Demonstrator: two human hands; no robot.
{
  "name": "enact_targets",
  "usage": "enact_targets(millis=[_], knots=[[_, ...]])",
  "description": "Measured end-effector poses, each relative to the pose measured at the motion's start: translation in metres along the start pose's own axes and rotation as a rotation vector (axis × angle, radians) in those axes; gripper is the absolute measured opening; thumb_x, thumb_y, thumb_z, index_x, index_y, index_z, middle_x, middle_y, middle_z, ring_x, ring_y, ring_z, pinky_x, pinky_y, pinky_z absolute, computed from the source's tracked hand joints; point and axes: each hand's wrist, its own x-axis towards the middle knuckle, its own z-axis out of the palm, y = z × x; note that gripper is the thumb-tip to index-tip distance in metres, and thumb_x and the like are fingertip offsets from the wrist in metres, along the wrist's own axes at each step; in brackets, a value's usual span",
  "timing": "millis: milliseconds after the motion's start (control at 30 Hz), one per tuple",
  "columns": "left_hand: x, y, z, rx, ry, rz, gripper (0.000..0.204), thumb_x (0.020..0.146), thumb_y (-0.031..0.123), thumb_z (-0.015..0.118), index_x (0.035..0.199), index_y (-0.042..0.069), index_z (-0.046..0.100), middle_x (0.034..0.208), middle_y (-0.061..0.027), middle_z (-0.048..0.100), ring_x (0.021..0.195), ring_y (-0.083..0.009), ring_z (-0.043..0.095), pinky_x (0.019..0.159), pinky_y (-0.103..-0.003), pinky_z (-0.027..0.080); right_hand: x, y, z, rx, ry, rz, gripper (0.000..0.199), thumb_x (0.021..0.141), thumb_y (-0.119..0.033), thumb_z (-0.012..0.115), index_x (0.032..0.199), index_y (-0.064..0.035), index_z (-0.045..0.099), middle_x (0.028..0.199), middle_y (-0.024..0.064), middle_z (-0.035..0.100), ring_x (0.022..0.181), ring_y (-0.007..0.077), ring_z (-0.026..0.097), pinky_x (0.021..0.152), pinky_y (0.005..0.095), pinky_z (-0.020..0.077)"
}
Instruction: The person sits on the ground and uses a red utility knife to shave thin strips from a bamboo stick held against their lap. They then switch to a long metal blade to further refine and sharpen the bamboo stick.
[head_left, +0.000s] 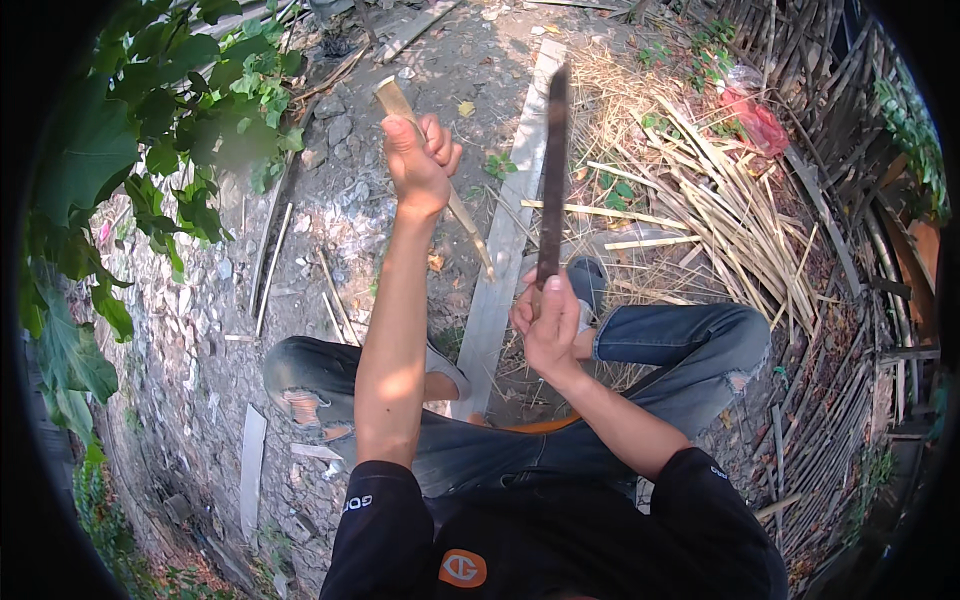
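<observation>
My left hand (415, 165) is closed round a pale wooden stick (468, 225). Its thicker end sticks up past my thumb, and the thinner end slants down toward the long grey plank (510, 225) on the ground; whether it touches the plank I cannot tell. In my right hand (552, 325) is a machete (553, 170) with a long, dark, narrow blade pointing up and away from me. The fingers cover most of its handle. The blade is apart from the stick, to its right.
Split pale strips (740, 215) lie piled at the right over straw, with a red plastic bag (755, 122) beyond. Leafy branches (90, 150) hang at the left. A stick fence (840, 130) borders the right side. My bent legs (690, 340) flank the plank's near end.
</observation>
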Motion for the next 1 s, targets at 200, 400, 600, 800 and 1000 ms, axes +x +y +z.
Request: enact_targets(millis=[200,400,600,800,1000], knots=[[-0.006,0.005,-0.017,0.026,-0.001,-0.035,0.082,0.084,0.095,0.041,0.065,0.016,0.026,0.061,0.0075,0.021,0.051,-0.0071,0.018,0.047,-0.026,0.017,-0.021,0.042,-0.043,-0.146,0.197,0.629,0.038,0.114,-0.038,0.043,0.11,-0.0035,0.059,0.065,-0.0012,0.042,0.048,0.0092,0.04,0.046,0.0281,0.037],[-0.007,0.012,-0.022,0.086,0.209,0.063,0.079,0.087,0.092,0.043,0.067,0.017,0.025,0.062,0.0069,0.022,0.051,-0.0073,0.021,0.047,-0.026,0.022,0.034,-0.091,0.025,0.076,0.094,-0.215,0.038,0.116,-0.038,0.037,0.118,-0.0033,0.054,0.067,0.0008,0.041,0.053,0.0086,0.041,0.052,0.0269,0.0391],[-0.009,-0.001,0.008,0.161,0.322,0.263,0.07,0.104,0.073,0.039,0.067,0.015,0.027,0.062,0.0056,0.026,0.051,-0.0072,0.024,0.046,-0.026,0.022,-0.038,0.106,-0.031,-0.346,0.041,0.108,0.041,0.112,-0.042,0.046,0.107,-0.0033,0.056,0.065,0.0008,0.043,0.049,0.0095,0.041,0.048,0.0279,0.0374],[-0.026,-0.002,0.011,0.198,0.292,0.279,0.068,0.108,0.066,0.038,0.066,0.014,0.027,0.063,0.0057,0.027,0.051,-0.0065,0.025,0.046,-0.026,0.021,-0.022,0.136,-0.05,-0.449,0.163,0.349,0.043,0.112,-0.041,0.049,0.1,-0.0016,0.06,0.065,0.0017,0.048,0.05,0.0122,0.045,0.047,0.0309,0.0373],[-0.016,-0.004,0.017,0.171,0.279,0.287,0.068,0.108,0.065,0.041,0.065,0.013,0.032,0.062,0.0062,0.029,0.05,-0.0056,0.027,0.045,-0.026,0.021,0.016,-0.059,0.023,-0.048,0.044,-0.175,0.04,0.113,-0.04,0.044,0.11,-0.002,0.058,0.068,0.0009,0.048,0.058,0.0088,0.045,0.053,0.0266,0.0365]])
